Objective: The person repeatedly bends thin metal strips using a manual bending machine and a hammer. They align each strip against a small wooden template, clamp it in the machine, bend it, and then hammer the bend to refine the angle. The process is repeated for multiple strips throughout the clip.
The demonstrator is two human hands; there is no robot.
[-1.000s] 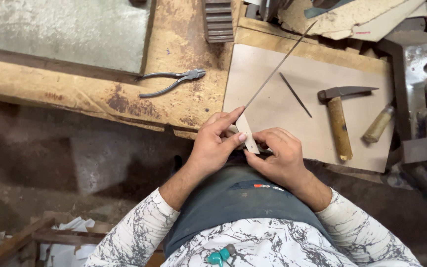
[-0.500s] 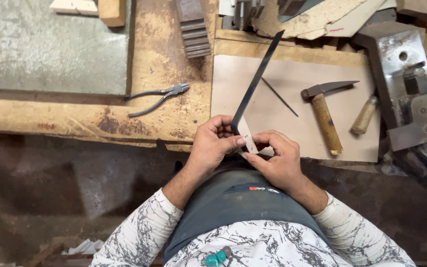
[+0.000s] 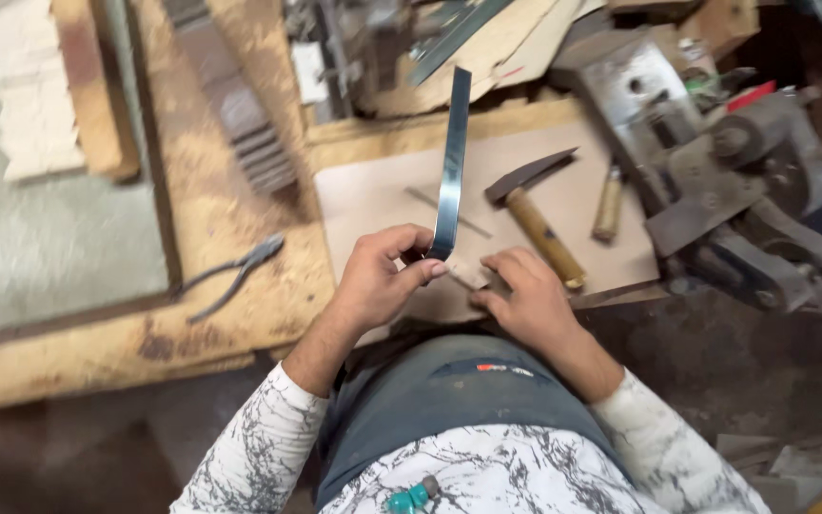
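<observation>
Far to the left of both hands, a wooden workbench [image 3: 240,324] dusted with sawdust carries a grey slab [image 3: 40,247], and pliers [image 3: 230,276] lie just left of the left hand [image 3: 378,286]. That hand pinches the lower end of a long metal strip [image 3: 451,162], which rises upright and away. Beside it, the right hand [image 3: 525,300] presses curled fingers onto a cardboard sheet [image 3: 373,195]. Beyond its knuckles lies a hammer [image 3: 535,209], with a grimy metal machine [image 3: 744,190] further right.
</observation>
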